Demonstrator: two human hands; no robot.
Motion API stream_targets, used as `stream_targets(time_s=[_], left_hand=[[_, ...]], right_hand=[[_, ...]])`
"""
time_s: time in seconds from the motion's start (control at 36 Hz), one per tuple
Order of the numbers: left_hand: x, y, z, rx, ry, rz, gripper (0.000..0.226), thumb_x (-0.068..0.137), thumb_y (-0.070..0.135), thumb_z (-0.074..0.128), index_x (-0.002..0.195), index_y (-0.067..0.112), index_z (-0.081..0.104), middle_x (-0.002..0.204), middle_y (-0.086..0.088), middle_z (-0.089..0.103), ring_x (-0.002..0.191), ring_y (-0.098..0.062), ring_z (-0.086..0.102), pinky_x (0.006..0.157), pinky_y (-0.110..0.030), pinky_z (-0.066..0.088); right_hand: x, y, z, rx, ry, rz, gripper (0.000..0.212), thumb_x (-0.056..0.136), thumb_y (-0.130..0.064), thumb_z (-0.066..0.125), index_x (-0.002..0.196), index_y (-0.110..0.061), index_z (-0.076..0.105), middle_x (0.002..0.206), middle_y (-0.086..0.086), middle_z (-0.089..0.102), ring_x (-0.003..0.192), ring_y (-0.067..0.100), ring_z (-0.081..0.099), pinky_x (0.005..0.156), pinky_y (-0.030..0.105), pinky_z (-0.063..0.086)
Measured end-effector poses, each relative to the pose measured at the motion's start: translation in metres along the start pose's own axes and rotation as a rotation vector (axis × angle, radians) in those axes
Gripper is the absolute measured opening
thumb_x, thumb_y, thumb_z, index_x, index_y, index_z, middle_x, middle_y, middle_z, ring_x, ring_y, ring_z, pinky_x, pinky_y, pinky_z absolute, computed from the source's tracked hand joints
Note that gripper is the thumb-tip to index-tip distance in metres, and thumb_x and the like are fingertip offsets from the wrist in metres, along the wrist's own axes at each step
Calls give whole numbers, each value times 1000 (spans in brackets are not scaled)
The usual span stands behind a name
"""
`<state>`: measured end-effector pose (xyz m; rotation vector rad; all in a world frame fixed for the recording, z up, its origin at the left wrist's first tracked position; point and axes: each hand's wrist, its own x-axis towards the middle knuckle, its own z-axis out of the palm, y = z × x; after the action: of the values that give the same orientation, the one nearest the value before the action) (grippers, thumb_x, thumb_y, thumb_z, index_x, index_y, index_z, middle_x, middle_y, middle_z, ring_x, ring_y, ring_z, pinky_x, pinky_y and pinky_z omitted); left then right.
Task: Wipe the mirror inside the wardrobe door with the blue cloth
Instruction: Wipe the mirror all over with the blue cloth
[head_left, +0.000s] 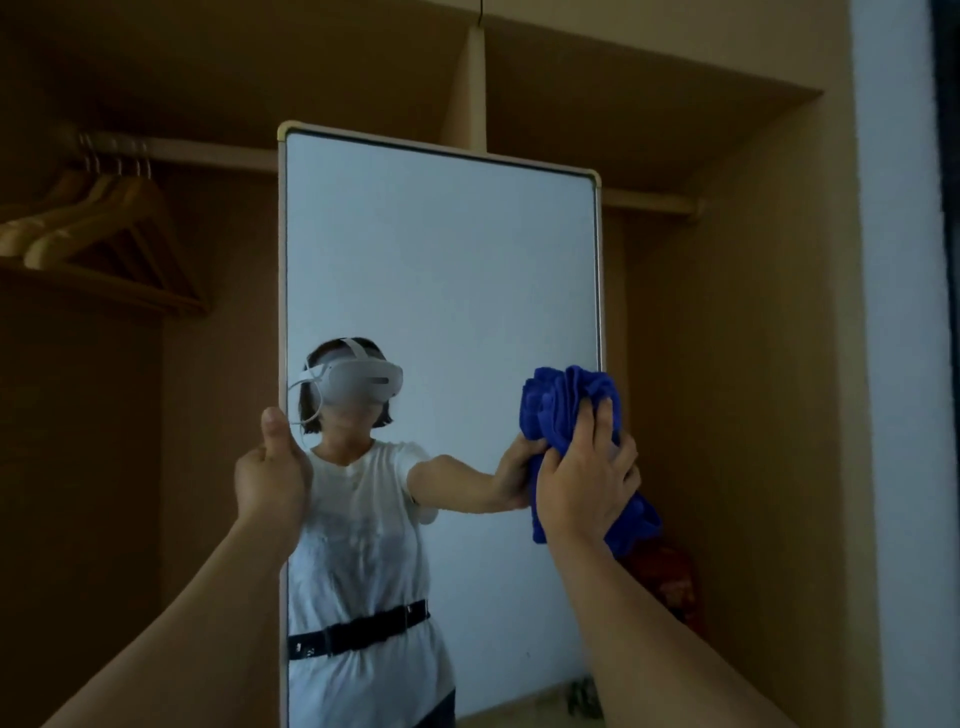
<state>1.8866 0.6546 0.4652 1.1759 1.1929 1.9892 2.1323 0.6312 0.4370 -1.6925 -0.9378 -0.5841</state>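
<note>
The mirror (441, 260) is a tall pane in a pale, round-cornered frame, standing in front of the open wardrobe (727, 312). The left hand (270, 478) grips its left edge, thumb up. The right hand (587, 483) clutches a bunched, deep-blue cloth (566, 400), pressing it against the glass by the right edge. Wooden hangers (88, 218) hang on the rail to the left.

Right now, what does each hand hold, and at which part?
The right hand grips the bunched blue cloth around its middle, at the mirror's right edge. The left hand holds the mirror's left edge.
</note>
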Motion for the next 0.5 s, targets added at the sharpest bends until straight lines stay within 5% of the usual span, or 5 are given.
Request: stream_targets(time_s=[0.25, 0.33, 0.5], left_hand=[[9, -2, 1, 37, -9, -23, 51, 90, 61, 29, 61, 21, 37, 60, 0, 42, 53, -12, 38, 51, -28, 31], [11, -1, 1, 55, -30, -34, 49, 90, 62, 27, 63, 22, 38, 63, 0, 44, 56, -12, 40, 60, -32, 35], [7, 0, -3, 76, -68, 15, 51, 93, 58, 26, 60, 20, 36, 60, -2, 40, 53, -12, 37, 50, -25, 30]], right_hand=[[69, -46, -30, 48, 63, -218, 60, 91, -24, 51, 147, -24, 29, 157, -2, 20, 134, 31, 28, 106, 48, 34], [60, -52, -27, 111, 66, -204, 61, 90, -22, 51, 147, -23, 30, 156, -2, 22, 134, 31, 28, 106, 48, 35], [10, -36, -7, 106, 61, -243, 63, 85, -22, 56, 145, -20, 35, 155, -1, 26, 131, 32, 33, 105, 48, 37]])
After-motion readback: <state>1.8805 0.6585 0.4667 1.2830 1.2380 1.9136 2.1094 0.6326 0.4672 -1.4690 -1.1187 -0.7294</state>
